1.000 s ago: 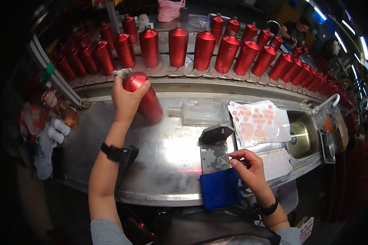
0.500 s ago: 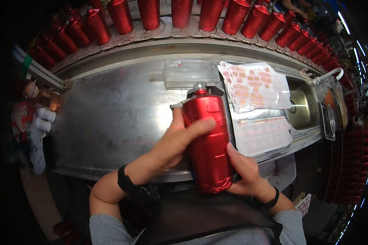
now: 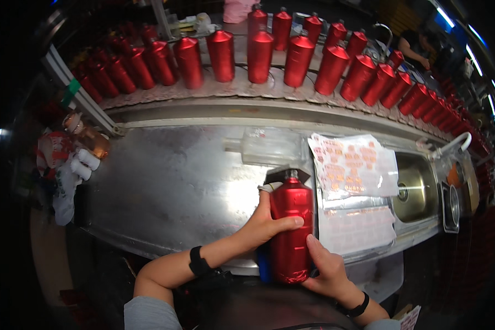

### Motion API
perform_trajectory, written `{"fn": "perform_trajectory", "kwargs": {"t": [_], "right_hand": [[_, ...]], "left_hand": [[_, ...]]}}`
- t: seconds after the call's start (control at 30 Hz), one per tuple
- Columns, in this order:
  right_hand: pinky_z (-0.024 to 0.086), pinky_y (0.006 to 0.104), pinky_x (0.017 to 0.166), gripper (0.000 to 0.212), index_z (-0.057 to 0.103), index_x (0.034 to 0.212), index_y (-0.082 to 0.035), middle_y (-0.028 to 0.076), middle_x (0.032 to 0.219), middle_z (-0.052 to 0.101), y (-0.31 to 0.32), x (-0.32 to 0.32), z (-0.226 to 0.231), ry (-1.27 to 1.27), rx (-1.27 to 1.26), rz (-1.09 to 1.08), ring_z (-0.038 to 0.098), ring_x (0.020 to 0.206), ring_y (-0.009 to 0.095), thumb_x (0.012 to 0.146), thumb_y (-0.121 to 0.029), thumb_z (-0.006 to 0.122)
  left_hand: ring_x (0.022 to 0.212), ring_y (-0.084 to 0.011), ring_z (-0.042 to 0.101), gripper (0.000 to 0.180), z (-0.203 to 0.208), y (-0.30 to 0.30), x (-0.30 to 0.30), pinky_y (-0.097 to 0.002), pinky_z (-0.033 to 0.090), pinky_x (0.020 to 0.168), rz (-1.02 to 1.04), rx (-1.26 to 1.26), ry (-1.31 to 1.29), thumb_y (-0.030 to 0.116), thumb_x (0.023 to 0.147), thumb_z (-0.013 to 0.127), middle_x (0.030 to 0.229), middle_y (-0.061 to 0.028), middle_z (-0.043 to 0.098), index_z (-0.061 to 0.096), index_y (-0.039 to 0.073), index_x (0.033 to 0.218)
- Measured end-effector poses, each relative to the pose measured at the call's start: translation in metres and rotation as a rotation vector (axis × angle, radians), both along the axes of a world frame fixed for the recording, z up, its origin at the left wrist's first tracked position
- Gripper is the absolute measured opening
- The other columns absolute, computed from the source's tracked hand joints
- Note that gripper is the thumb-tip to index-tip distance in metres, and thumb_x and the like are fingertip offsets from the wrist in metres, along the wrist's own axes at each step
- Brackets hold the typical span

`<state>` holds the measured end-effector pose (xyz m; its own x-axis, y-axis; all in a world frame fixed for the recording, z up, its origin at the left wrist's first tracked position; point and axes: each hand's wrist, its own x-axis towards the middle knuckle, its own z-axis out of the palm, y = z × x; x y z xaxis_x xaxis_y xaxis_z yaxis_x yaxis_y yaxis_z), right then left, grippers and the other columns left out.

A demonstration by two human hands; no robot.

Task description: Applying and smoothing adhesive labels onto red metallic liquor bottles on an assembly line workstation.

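A glossy red bottle (image 3: 292,247) with a clear neck leans between my hands near the table's front edge, its base toward me. My left hand (image 3: 269,223) wraps its left side, with the thumb lying across the front; something white covers or sits at a fingertip near the bottle's shoulder. Around the lower right side and base closes my right hand (image 3: 329,268), its thumb pressed to the side. Just behind the neck is a dark angular piece (image 3: 301,176). Sheets of orange-red printed decals (image 3: 355,165) lie to the right, and paler sheets (image 3: 357,228) are nearer me.
Many red bottles (image 3: 221,58) stand along a curved conveyor (image 3: 198,96) behind the metal table (image 3: 165,192). A clear plastic box (image 3: 272,146) rests behind my hands. On the right is a sink (image 3: 415,184); a jug (image 3: 88,137) stands left. Another person (image 3: 418,49) works far right.
The view has tilted upward, so the table and bottle appear lower and more of the bottle row shows. Both hands keep their hold on the bottle.
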<state>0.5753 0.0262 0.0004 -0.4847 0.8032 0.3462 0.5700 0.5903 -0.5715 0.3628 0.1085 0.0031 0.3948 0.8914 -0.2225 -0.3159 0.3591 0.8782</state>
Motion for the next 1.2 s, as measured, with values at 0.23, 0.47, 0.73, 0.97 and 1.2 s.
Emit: {"fn": "perform_trajectory", "kwargs": {"t": [0.23,0.47,0.73,0.97,1.2], "right_hand": [[0.055,0.0347,0.066,0.1,0.036,0.149,-0.008,0.024,0.145,0.045,0.019,0.004,0.002,-0.159,-0.418,0.163,0.069,0.087,0.032,0.068,-0.039,0.086],[0.042,0.0199,0.057,0.088,0.038,0.149,-0.005,0.011,0.112,0.071,0.064,0.027,0.025,0.062,-0.581,-0.209,0.044,0.058,0.005,0.074,-0.018,0.082],[0.037,0.0177,0.049,0.065,0.051,0.139,-0.004,0.008,0.1,0.072,0.094,-0.003,-0.001,0.229,-0.454,-0.299,0.04,0.051,0.0,0.079,-0.006,0.075],[0.038,0.0191,0.051,0.061,0.055,0.136,-0.003,0.008,0.099,0.073,0.097,-0.009,-0.007,0.169,-0.459,-0.318,0.042,0.054,0.003,0.079,-0.008,0.077],[0.04,0.0204,0.051,0.054,0.06,0.13,-0.003,0.009,0.097,0.073,0.106,0.004,-0.005,0.175,-0.443,-0.356,0.046,0.055,0.004,0.079,-0.009,0.077]], "left_hand": [[0.124,-0.0244,0.051,0.102,-0.031,0.012,-0.033,-0.0409,0.042,0.106,-0.134,0.167,0.066,0.031,0.079,0.082,0.134,-0.0174,0.047,0.01,0.006,0.147],[0.081,-0.0083,0.059,0.026,0.009,0.086,-0.12,-0.0254,0.05,0.073,0.285,0.422,0.443,0.018,0.094,0.067,0.088,-0.0011,0.062,0.059,0.003,0.113],[0.095,-0.0193,0.062,0.056,0.073,0.315,-0.183,-0.0321,0.048,0.087,0.998,0.819,0.636,0.039,0.089,0.069,0.105,-0.0136,0.064,0.053,-0.003,0.123],[0.12,-0.0401,0.055,0.075,0.036,0.431,-0.146,-0.0429,0.045,0.099,0.9,0.755,1.007,0.056,0.075,0.074,0.125,-0.0269,0.058,0.058,0.0,0.122],[0.093,-0.015,0.063,0.03,0.031,0.363,-0.138,-0.0297,0.047,0.086,0.911,0.936,0.361,0.03,0.088,0.071,0.097,-0.0072,0.07,0.067,0.005,0.105]]}}
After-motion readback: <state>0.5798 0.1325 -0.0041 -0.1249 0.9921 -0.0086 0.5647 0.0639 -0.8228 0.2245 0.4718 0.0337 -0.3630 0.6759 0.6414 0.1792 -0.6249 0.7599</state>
